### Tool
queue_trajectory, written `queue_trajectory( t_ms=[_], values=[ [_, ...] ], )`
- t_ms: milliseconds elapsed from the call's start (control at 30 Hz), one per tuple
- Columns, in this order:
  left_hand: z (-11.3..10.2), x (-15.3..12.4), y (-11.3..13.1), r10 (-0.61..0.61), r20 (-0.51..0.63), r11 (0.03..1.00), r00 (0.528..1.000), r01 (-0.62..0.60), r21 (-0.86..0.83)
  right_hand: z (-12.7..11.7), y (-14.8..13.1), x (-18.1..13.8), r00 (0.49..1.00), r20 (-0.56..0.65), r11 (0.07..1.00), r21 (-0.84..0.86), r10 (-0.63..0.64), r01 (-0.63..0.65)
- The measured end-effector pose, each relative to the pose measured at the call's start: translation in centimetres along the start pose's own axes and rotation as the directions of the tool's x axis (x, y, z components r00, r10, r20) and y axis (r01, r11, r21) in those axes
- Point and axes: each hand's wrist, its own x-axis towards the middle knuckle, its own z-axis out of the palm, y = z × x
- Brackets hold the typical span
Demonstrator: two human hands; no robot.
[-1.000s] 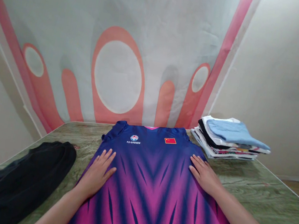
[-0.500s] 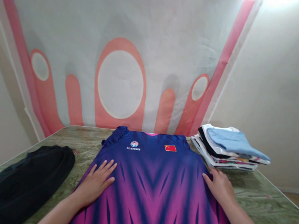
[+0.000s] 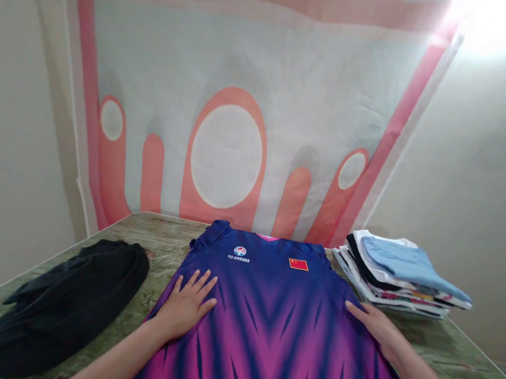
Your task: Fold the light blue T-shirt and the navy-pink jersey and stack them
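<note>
A jersey T-shirt [image 3: 270, 331], navy at the top and fading to magenta, lies spread out on the table with its collar at the far end. It carries a round logo and a small red flag on the chest. My left hand [image 3: 188, 306] rests flat on its left side, fingers spread. At the shirt's right edge is my right hand [image 3: 379, 329], thumb stretched out over the fabric; its other fingers are partly hidden from view. The shirt's lower part runs out of the picture.
A dark garment [image 3: 68, 308] lies crumpled on the left of the green-brown table [image 3: 469, 361]. At the back right stands a stack of folded clothes [image 3: 412, 270], a light blue one on top. A wall hanging [image 3: 299, 70] with pink shapes hangs behind the table.
The view has tilted up and shifted left, so things appear further right. Both hands stay on the shirt; fewer fingers of my right hand show at the edge.
</note>
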Motion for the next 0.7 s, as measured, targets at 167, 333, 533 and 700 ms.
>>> queue_trajectory(
  t_ms=[167, 333, 533, 700],
  values=[
    [0.5, 2.3, 2.5, 0.040, -0.016, 0.999, 0.999, -0.040, 0.000, 0.6, -1.2, -0.7, 0.980, 0.194, 0.967, 0.241, 0.031, -0.078],
    [0.6, 2.8, 5.6, 0.111, -0.011, 0.994, 0.994, -0.111, -0.016, -1.2, 1.4, -1.3, 0.995, 0.090, 0.985, 0.174, -0.029, 0.013],
    [-0.1, -1.7, 6.7, 0.187, -0.009, 0.982, 0.982, -0.186, 0.016, -5.3, 5.3, -6.3, 0.999, -0.021, 0.984, 0.174, 0.032, -0.028],
    [-0.9, -5.7, 6.6, 0.166, -0.053, 0.982, 0.985, -0.161, 0.102, -6.3, 5.2, -9.3, 0.979, 0.014, 0.902, 0.386, 0.203, -0.192]
  ],
)
